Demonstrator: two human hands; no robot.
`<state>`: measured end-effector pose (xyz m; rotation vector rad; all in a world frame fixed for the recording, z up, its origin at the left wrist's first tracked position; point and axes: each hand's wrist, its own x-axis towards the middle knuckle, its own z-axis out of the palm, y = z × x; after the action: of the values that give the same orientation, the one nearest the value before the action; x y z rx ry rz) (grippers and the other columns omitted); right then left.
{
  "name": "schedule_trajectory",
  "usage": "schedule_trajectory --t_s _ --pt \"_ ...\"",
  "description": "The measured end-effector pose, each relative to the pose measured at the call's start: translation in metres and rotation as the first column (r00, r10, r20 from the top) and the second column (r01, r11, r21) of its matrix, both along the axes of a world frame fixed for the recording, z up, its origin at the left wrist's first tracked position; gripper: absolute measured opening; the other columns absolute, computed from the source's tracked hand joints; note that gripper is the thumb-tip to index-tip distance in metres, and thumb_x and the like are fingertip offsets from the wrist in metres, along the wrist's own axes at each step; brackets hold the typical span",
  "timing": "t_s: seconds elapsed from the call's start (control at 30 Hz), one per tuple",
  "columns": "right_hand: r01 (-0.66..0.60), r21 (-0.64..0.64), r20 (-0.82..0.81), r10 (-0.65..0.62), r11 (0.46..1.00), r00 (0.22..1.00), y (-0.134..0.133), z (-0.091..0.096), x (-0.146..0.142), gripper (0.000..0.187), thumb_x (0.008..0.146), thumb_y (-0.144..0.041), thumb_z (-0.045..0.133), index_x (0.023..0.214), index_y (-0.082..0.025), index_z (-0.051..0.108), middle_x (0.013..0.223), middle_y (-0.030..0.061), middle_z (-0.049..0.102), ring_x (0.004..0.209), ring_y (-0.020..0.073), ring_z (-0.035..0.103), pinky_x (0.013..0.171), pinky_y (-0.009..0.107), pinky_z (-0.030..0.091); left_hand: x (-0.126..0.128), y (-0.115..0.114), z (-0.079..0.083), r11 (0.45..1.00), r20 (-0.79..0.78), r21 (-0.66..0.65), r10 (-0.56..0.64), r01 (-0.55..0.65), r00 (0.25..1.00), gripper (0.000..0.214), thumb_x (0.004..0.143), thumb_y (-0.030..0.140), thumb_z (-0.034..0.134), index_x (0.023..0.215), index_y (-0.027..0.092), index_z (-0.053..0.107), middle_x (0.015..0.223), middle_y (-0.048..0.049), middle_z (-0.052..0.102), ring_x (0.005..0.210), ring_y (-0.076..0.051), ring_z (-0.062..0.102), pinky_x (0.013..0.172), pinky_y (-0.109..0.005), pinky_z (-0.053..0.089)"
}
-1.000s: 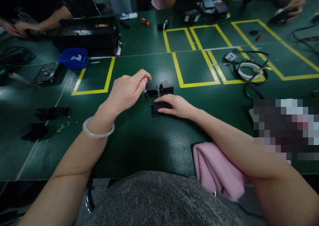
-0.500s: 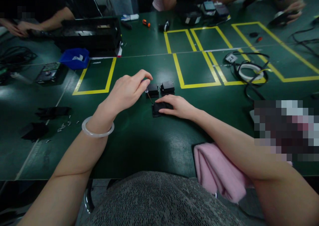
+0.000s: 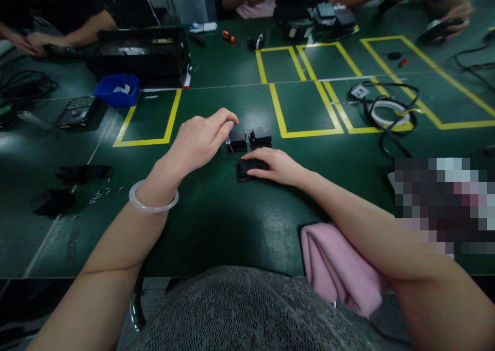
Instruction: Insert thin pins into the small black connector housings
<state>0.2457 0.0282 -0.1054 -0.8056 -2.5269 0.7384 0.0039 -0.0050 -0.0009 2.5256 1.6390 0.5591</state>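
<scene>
Fingers (image 3: 225,120) of the left hand (image 3: 201,140) are closed in a pinch round the top of a thin screwdriver (image 3: 231,149). Its shaft is slanted down and to the right, and its tip is set on the far left corner of a flat black part (image 3: 243,170). The part is laid on the green table (image 3: 216,222), just in front of two black blocks (image 3: 237,139). It is pressed down by the outstretched fingers of the right hand (image 3: 277,166), which are laid flat across its right side, with nothing gripped. A pale bangle (image 3: 153,200) is worn on the left wrist. A pink cloth (image 3: 332,263) is draped over the near table edge.
</scene>
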Motion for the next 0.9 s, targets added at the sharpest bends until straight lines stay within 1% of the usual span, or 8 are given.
schedule_trajectory --t_s 0.07,0.27,0.37,0.53,0.7,0.8,0.9 --pt "0.001 0.0 0.001 -0.001 1.0 1.0 0.0002 -0.0002 0.0003 0.043 0.103 -0.044 0.066 0.137 -0.019 0.071 0.131 0.0139 0.078 0.12 0.0324 0.071 0.102 0.048 0.055 0.0 -0.0001 0.0009 1.0 -0.013 -0.01 -0.002 0.002 1.0 0.042 0.11 0.036 0.037 0.128 0.019 0.071 0.082 -0.0036 0.072 0.066 -0.017 0.062 0.062 -0.03 0.039" --pt "-0.001 -0.013 0.004 0.001 1.0 1.0 -0.0003 0.0012 0.0002 0.043 0.102 -0.044 0.067 0.137 -0.019 0.071 0.132 0.0143 0.077 0.12 0.0327 0.071 0.102 0.048 0.055 -0.001 0.0002 0.001 1.0 -0.045 -0.013 -0.007 0.006 0.999 0.043 0.107 0.03 0.037 0.132 0.02 0.07 0.085 -0.0036 0.072 0.072 -0.019 0.065 0.067 -0.031 0.042" --pt "0.0 -0.016 0.004 0.0 1.0 1.0 -0.0007 0.002 0.0 0.044 0.102 -0.043 0.067 0.138 -0.018 0.071 0.132 0.0149 0.077 0.121 0.0329 0.071 0.103 0.048 0.054 -0.0008 0.0011 -0.0005 1.0 -0.034 -0.013 -0.008 0.008 0.999 0.043 0.108 0.032 0.038 0.134 0.02 0.069 0.083 -0.0031 0.071 0.07 -0.019 0.063 0.067 -0.031 0.042" --pt "-0.006 -0.012 -0.011 0.006 1.0 1.0 -0.0003 0.0011 0.0005 0.042 0.102 -0.043 0.066 0.137 -0.02 0.071 0.133 0.0126 0.077 0.122 0.0318 0.071 0.103 0.048 0.055 0.0001 0.0013 -0.0005 1.0 -0.022 -0.012 -0.001 0.001 1.0 0.041 0.109 0.036 0.04 0.132 0.02 0.07 0.084 -0.0033 0.072 0.071 -0.019 0.065 0.07 -0.031 0.045" --pt "-0.004 -0.013 -0.014 0.004 1.0 1.0 -0.0003 0.0007 0.0001 0.042 0.102 -0.044 0.067 0.137 -0.021 0.072 0.132 0.0131 0.077 0.122 0.0318 0.071 0.104 0.048 0.055 -0.0004 0.0 0.0006 1.0 -0.032 -0.023 0.01 -0.011 0.999 0.043 0.108 0.033 0.037 0.132 0.021 0.07 0.087 -0.0038 0.074 0.074 -0.019 0.066 0.072 -0.032 0.046" --pt "-0.002 -0.016 -0.012 0.002 1.0 1.0 -0.0002 0.0008 -0.0003 0.042 0.102 -0.043 0.068 0.137 -0.02 0.072 0.132 0.0138 0.077 0.122 0.0329 0.071 0.103 0.049 0.055 -0.0005 0.0002 -0.0003 1.0 -0.02 -0.01 -0.008 0.007 1.0 0.042 0.108 0.032 0.037 0.131 0.02 0.07 0.083 -0.003 0.072 0.07 -0.018 0.064 0.07 -0.031 0.046" --pt "-0.004 -0.015 -0.015 0.004 1.0 1.0 -0.0001 0.0008 -0.0002 0.042 0.102 -0.043 0.067 0.137 -0.021 0.072 0.132 0.0134 0.077 0.121 0.0325 0.071 0.104 0.049 0.055 0.0001 0.0009 -0.0012 1.0 -0.01 -0.006 -0.012 0.012 1.0 0.041 0.109 0.034 0.039 0.13 0.019 0.07 0.08 -0.002 0.069 0.066 -0.018 0.062 0.068 -0.031 0.045"
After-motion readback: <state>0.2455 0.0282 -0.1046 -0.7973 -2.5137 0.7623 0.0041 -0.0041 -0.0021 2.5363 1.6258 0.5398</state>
